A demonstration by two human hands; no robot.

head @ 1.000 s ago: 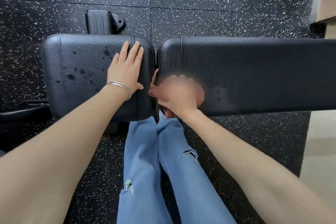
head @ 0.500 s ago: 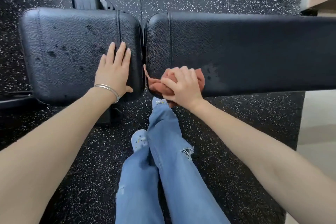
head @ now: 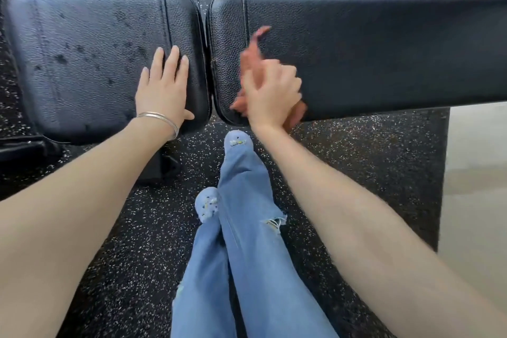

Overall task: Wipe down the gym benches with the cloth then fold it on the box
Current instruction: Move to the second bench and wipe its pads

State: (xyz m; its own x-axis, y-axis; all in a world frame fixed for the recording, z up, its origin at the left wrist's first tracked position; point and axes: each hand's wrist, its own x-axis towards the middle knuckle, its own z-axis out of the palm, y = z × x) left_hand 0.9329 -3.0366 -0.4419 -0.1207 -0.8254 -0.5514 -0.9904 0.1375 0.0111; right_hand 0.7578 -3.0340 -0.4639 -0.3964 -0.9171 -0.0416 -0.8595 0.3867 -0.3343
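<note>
Right grip (head: 271, 96) is clenched around the reddish cloth (head: 248, 59), fingers curled, knuckles up, the whole thing smeared with motion blur. The cloth spills out ahead of that grip in a pointed flap and pokes out again under its heel, all of it on the near left end of the long black surface (head: 384, 49). Just left of that grip, across a narrow gap, sits the short surface (head: 82, 49). There the left grip (head: 164, 90) lies released, palm flat, fingers straight and close together, pressed on the pad's near right corner. A thin silver bangle (head: 162, 119) rings the wrist behind it. Dark blotches dot the pad to the left of that grip. Below both grips are blue jeans (head: 260, 255), a pale blue shoe (head: 236, 140) just under the right wrist, and the speckled black floor (head: 356, 173).
</note>
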